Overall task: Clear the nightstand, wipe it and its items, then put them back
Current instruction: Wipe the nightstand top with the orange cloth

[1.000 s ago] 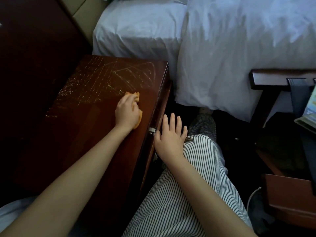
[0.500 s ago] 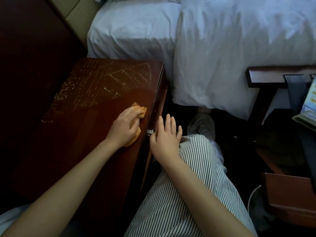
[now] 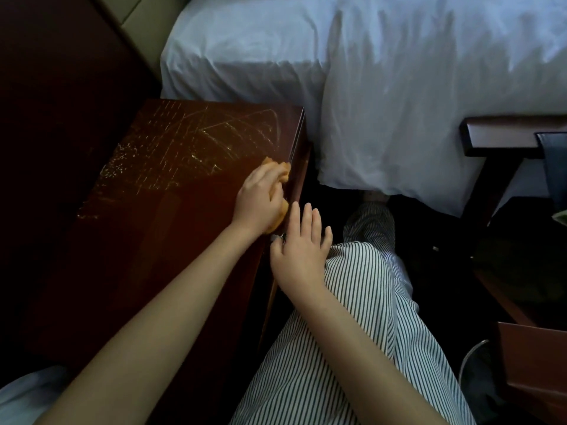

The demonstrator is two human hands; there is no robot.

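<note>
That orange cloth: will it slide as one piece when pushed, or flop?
The cloth is probably floppy: it bunches in folds under the left hand. Likely light; should glide easily, since the nightstand top looks glossy.

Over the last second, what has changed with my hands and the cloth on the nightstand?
The left hand, holding the orange cloth, slid across the nightstand top from mid-surface to the edge nearest the right hand. Nothing was picked up or let go. The right hand stayed open beside the metal handle, over the striped trouser leg.
</note>
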